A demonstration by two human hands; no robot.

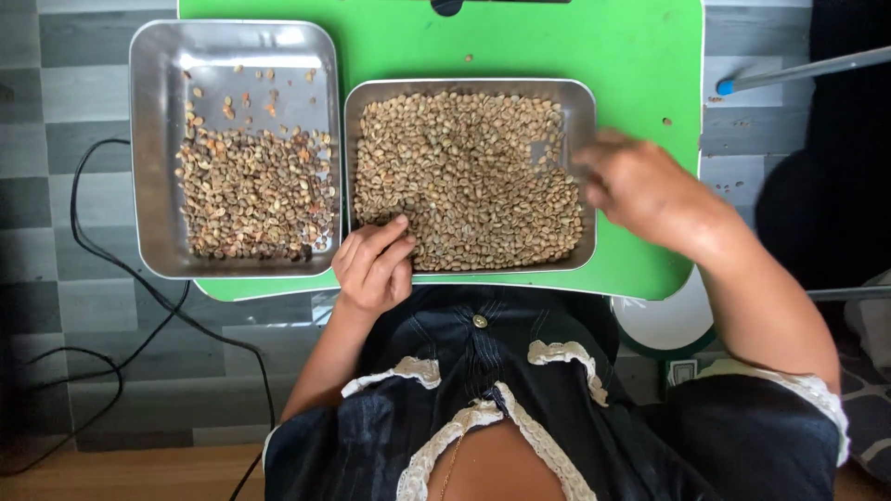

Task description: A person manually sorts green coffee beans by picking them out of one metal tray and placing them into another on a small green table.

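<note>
While my left hand (373, 267) pinches beans at the right tray (585, 97)'s seven o'clock corner, my blurred right hand (640, 186) hovers at three o'clock, its grip unclear.

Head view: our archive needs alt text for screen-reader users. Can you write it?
A person's left hand and blurred right hand pick through pale beans in a steel tray. A second steel tray of darker beans sits left on the green table.

Home: green lap table (640, 56), floor w/ cables (121, 269).
</note>
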